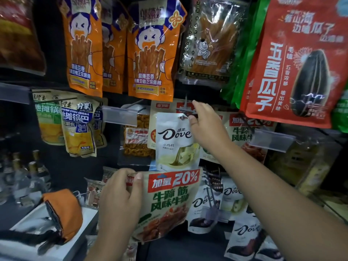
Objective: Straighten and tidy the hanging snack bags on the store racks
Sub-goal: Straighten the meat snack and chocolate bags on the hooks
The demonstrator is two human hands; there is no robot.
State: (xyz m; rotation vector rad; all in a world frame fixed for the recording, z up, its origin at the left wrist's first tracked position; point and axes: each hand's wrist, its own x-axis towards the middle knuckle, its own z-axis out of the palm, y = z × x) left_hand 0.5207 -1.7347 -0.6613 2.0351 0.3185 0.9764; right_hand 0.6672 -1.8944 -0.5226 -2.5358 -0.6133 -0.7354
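Overhead, orange bags (150, 53); right hand (205, 127) pinching white Dove bag (175, 140), left hand (120, 198) gripping beige bag (169, 200).

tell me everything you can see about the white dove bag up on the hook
The white Dove bag is a glossy pouch with a dark script logo and pale chocolate pieces pictured low down. It hangs roughly upright at its top hole on a metal hook, in front of beige snack bags. The right hand pinches its top right corner.

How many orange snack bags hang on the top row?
3: left orange bag, a middle orange bag mostly hidden between the others, and right orange bag. More may hang behind them.
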